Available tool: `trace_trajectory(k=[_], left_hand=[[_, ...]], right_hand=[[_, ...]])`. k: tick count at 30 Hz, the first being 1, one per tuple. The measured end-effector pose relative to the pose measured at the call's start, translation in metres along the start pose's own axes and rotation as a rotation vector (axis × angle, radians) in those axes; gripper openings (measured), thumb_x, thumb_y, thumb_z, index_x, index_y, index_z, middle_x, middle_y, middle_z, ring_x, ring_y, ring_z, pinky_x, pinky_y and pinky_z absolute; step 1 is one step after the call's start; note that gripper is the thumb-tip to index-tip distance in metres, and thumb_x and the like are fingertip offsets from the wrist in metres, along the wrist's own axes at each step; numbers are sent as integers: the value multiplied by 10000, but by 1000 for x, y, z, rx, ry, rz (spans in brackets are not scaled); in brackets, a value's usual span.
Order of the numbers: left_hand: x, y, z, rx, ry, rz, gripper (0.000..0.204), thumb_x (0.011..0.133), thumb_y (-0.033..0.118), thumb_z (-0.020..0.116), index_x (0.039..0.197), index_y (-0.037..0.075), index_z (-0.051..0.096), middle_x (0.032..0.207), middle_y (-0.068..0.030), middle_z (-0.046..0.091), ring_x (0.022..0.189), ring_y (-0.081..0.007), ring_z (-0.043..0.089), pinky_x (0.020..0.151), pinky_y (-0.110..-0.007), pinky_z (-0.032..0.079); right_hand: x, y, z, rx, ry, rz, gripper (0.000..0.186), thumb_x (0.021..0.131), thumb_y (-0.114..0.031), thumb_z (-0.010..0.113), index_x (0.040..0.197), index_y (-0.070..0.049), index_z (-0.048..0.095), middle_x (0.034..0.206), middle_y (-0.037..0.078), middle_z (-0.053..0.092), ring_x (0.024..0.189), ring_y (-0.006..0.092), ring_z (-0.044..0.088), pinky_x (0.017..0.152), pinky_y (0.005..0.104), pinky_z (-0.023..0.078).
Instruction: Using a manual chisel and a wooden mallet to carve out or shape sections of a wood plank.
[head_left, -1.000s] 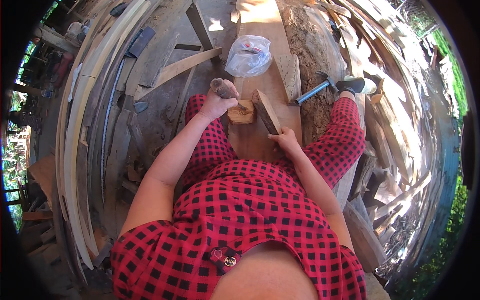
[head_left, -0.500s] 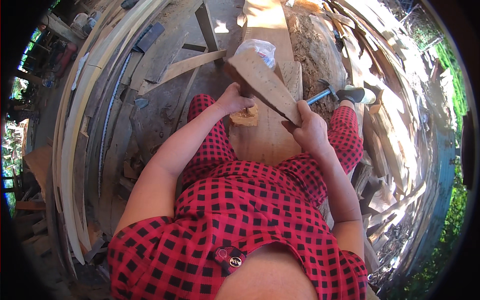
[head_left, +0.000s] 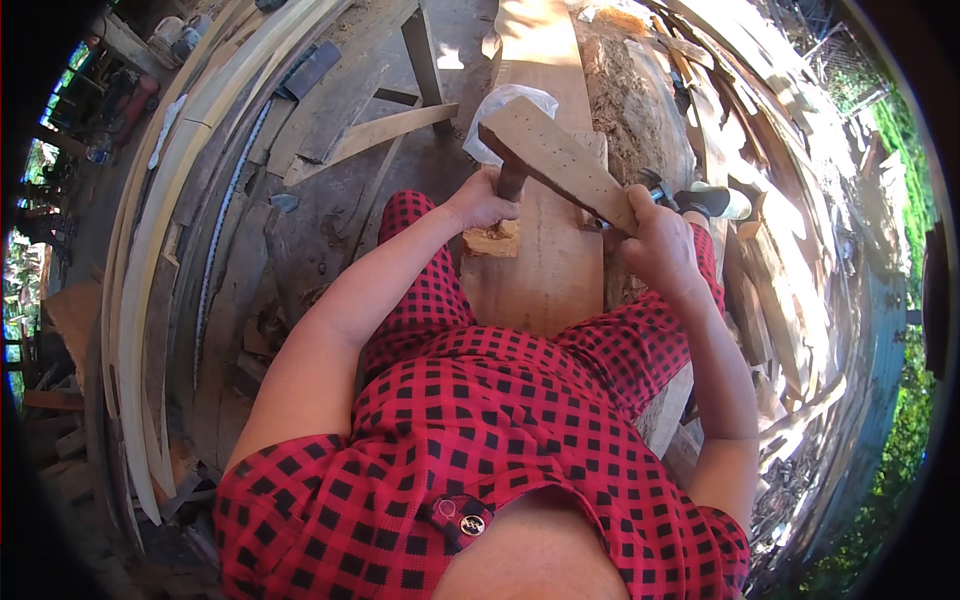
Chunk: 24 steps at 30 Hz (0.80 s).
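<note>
Head view, from the left: long pale wooden strips run in a curved stack along the side, with a light slat resting at an angle nearer the middle. Next comes the left hand, its fingers closed round a brown wooden handle that stands nearly upright. Directly below that hand, a small rough wooden block sits on the broad plank worktop, between the person's checked trouser legs; the handle's lower end is hidden. Farther up the worktop lies a clear plastic bag, partly covered by a tapered board held above it. The board's wide end overlaps the handle's top; whether they touch cannot be told. Its narrow end is gripped firmly by the right hand. Just beyond is a hammer, mostly hidden, then a shoe and piled split wood.
</note>
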<state>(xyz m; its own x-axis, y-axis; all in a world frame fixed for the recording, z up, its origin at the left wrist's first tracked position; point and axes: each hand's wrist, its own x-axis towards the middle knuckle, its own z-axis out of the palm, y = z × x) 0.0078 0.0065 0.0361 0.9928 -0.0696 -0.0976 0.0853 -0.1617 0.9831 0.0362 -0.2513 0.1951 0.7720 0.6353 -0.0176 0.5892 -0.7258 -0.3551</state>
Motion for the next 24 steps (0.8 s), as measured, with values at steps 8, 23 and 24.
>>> trace_trajectory(k=[8, 23, 24], left_hand=[[9, -8, -6, -37, -47, 28, 136, 646, -10, 625, 737, 54, 546, 751, 16, 550, 741, -99, 528, 718, -276, 452], [10, 1, -2, -16, -30, -9, 127, 650, 5, 641, 736, 49, 560, 737, 22, 561, 718, -94, 533, 699, -268, 449], [9, -2, -4, 0, -21, -4, 124, 653, 7, 642, 741, 48, 565, 738, 23, 563, 719, -93, 536, 696, -267, 449]], right_hand=[[-3, -9, 11, 104, 127, -2, 328, 777, -232, 703, 904, -49, 462, 730, 201, 612, 759, 393, 617, 629, 472, 453], [0, 5, 10, 112, 73, -22, 384, 760, -235, 721, 977, -47, 465, 726, 203, 608, 744, 398, 612, 636, 452, 458], [-4, -3, 2, 205, 130, -7, 379, 763, -225, 722, 976, -47, 465, 728, 200, 610, 739, 389, 617, 643, 441, 465]])
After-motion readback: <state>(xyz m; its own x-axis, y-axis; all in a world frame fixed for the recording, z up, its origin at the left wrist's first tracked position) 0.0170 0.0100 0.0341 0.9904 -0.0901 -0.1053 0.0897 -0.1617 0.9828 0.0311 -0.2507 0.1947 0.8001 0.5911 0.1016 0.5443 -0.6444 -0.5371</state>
